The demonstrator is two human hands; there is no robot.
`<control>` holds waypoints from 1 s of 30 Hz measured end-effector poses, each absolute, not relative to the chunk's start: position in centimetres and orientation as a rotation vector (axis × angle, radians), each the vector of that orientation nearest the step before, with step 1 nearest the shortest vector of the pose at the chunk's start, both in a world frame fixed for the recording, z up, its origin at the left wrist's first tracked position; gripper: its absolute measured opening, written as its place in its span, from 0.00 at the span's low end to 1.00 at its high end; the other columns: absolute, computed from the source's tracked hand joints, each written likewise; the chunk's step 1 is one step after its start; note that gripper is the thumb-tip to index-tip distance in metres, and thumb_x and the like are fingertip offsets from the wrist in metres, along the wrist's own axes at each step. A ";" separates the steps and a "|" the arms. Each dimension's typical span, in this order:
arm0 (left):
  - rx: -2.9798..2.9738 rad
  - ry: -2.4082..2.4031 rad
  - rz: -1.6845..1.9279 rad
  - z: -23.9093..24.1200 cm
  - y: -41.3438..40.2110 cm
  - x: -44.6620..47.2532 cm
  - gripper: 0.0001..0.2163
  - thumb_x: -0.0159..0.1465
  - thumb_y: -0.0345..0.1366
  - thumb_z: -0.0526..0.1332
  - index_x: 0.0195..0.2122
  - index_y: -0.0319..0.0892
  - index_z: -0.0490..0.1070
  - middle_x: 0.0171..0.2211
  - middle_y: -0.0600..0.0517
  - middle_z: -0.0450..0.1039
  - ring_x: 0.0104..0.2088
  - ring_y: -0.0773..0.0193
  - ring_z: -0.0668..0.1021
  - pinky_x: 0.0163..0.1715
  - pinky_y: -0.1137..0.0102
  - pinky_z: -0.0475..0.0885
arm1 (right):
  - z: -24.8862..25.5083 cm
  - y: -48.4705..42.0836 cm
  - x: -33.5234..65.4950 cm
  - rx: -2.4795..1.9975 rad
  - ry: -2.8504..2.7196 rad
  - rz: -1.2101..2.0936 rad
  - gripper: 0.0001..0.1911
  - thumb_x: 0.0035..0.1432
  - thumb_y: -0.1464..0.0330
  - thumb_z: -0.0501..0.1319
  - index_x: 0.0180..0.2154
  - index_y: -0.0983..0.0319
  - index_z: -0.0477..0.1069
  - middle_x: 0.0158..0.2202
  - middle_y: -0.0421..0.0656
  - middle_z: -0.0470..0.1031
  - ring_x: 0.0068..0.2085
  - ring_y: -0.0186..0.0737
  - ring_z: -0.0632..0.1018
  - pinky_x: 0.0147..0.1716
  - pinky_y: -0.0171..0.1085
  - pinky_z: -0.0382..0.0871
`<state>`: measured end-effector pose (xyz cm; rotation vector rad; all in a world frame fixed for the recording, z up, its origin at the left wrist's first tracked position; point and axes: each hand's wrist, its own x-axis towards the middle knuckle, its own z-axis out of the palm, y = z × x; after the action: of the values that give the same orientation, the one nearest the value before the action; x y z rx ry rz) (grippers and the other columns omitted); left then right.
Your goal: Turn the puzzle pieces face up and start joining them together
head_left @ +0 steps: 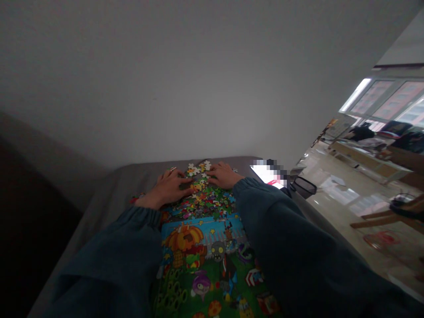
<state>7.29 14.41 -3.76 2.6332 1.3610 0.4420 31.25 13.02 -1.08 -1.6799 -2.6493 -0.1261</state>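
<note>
A colourful cartoon jigsaw picture (205, 265) lies on a grey table (109, 194) in front of me. A heap of loose puzzle pieces (202, 196) covers its far end, with some pale pieces (198, 168) turned face down beyond. My left hand (168, 187) rests on the left side of the heap, fingers spread flat over the pieces. My right hand (223, 175) lies on the right side of the heap, fingers stretched out on the pieces. Both arms wear dark blue sleeves.
A lit phone screen (270, 175) lies on the table to the right of my right hand. A dark bin (304, 186) stands on the floor past the table's right edge. A blank wall rises behind the table. Furniture and windows fill the far right.
</note>
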 end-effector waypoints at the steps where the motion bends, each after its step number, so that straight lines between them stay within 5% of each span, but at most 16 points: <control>1: 2.628 1.358 0.428 -3.7 14.4 7.2 0.22 0.56 0.57 0.61 0.50 0.59 0.74 0.53 0.45 0.68 0.53 0.40 0.65 0.51 0.46 0.59 | -1.1 13.0 31.6 -1.679 -2.648 -0.128 0.18 0.64 0.59 0.56 0.52 0.56 0.73 0.54 0.49 0.70 0.53 0.55 0.66 0.49 0.50 0.60; 10: 2.637 1.264 0.426 -3.7 14.8 7.0 0.17 0.55 0.53 0.65 0.46 0.61 0.76 0.53 0.47 0.70 0.57 0.40 0.64 0.51 0.47 0.59 | -0.8 13.5 34.8 -1.669 -2.652 -0.111 0.09 0.61 0.65 0.61 0.37 0.57 0.80 0.45 0.47 0.76 0.49 0.50 0.71 0.49 0.45 0.61; 14: 2.619 1.259 0.491 -3.9 15.2 7.0 0.13 0.56 0.48 0.65 0.42 0.57 0.78 0.50 0.48 0.73 0.56 0.43 0.65 0.52 0.50 0.60 | -1.1 13.7 34.8 -1.657 -2.645 -0.070 0.10 0.59 0.67 0.62 0.42 0.56 0.79 0.42 0.45 0.78 0.47 0.46 0.74 0.48 0.41 0.63; 20: 2.559 1.232 0.566 -3.5 15.4 7.0 0.10 0.59 0.46 0.63 0.36 0.49 0.78 0.41 0.48 0.77 0.47 0.51 0.74 0.47 0.59 0.66 | -1.5 13.6 33.3 -1.653 -2.569 -0.061 0.17 0.64 0.61 0.57 0.51 0.60 0.74 0.47 0.50 0.75 0.49 0.47 0.72 0.50 0.43 0.62; 25: 2.473 1.186 0.599 -3.2 15.5 6.9 0.12 0.60 0.47 0.60 0.37 0.47 0.77 0.33 0.51 0.80 0.32 0.59 0.78 0.31 0.68 0.68 | -2.0 14.0 32.3 -1.645 -2.523 -0.022 0.14 0.59 0.65 0.63 0.47 0.62 0.76 0.48 0.51 0.74 0.50 0.47 0.71 0.51 0.44 0.61; 30: 2.428 1.189 0.657 -2.8 15.4 6.9 0.11 0.60 0.45 0.59 0.36 0.47 0.77 0.32 0.52 0.80 0.32 0.60 0.79 0.31 0.70 0.69 | -2.0 14.0 32.2 -1.575 -2.475 0.065 0.11 0.62 0.66 0.60 0.43 0.63 0.76 0.46 0.49 0.77 0.49 0.44 0.73 0.51 0.41 0.61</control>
<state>6.89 15.40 -2.81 2.4282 1.1886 0.6568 32.17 13.96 -2.03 -1.5750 -2.4749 0.0650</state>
